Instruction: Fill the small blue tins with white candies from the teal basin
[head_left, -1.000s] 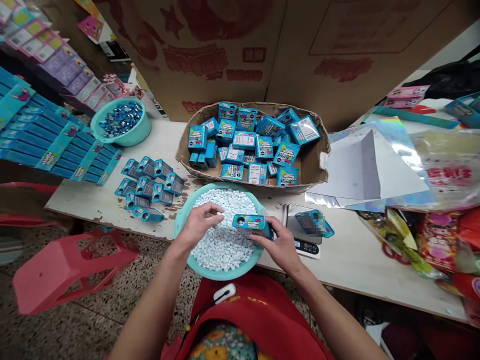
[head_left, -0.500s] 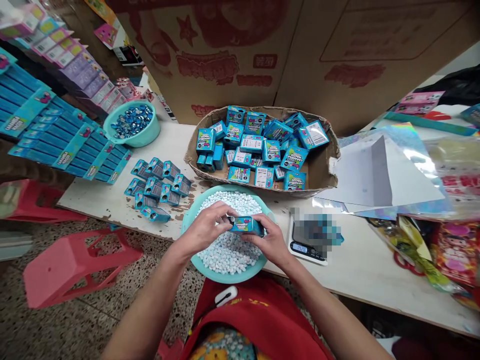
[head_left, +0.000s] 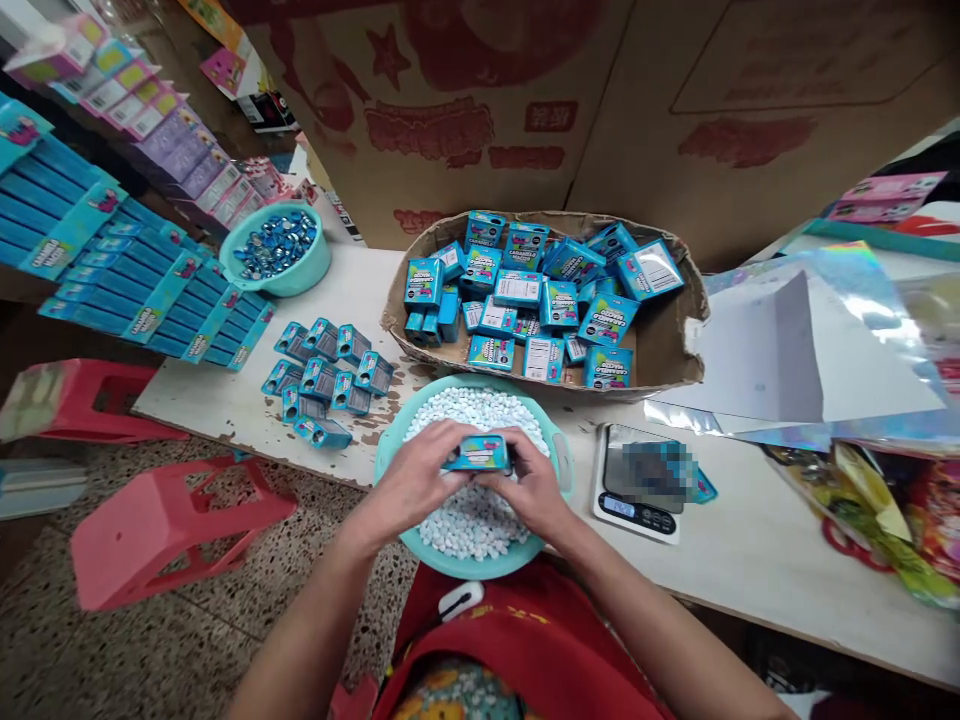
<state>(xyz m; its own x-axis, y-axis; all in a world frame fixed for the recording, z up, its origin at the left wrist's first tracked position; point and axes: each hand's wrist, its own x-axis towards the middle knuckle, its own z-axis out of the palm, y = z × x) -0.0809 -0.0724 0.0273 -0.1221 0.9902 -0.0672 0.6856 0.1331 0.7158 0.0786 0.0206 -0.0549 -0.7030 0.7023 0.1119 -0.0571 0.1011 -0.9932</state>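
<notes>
I have the small blue box [head_left: 481,453] in both hands, over the middle of the wide turquoise bowl [head_left: 480,571] of white candies [head_left: 471,530]. Its long axis runs left to right across my view, nearly level, roughly parallel to the bench's long edge. A narrow printed face points up at my camera; the broad faces are mostly out of my sight. I can't read the small print on it from here.

The left hand [head_left: 421,475] closes on the box's left end, its fingers curled around the far side and the thumb on the near side. The right hand [head_left: 534,487] mirrors it at the right end, fingers bent over the far corner, thumb tucked in front. So I read both sets of fingers as pinching the box, though how firmly I can't tell. Both wrists angle inward, and the forearms rise from the lower corners of my view, converging on the bowl.

To the left of the bowl, a cluster of blue boxes [head_left: 319,378] stands on the counter [head_left: 750,570]. Beyond the bowl sits a cardboard tray [head_left: 679,350] of more boxes, and to the right a scale [head_left: 637,514] carries another blue item, partly pixelated.
</notes>
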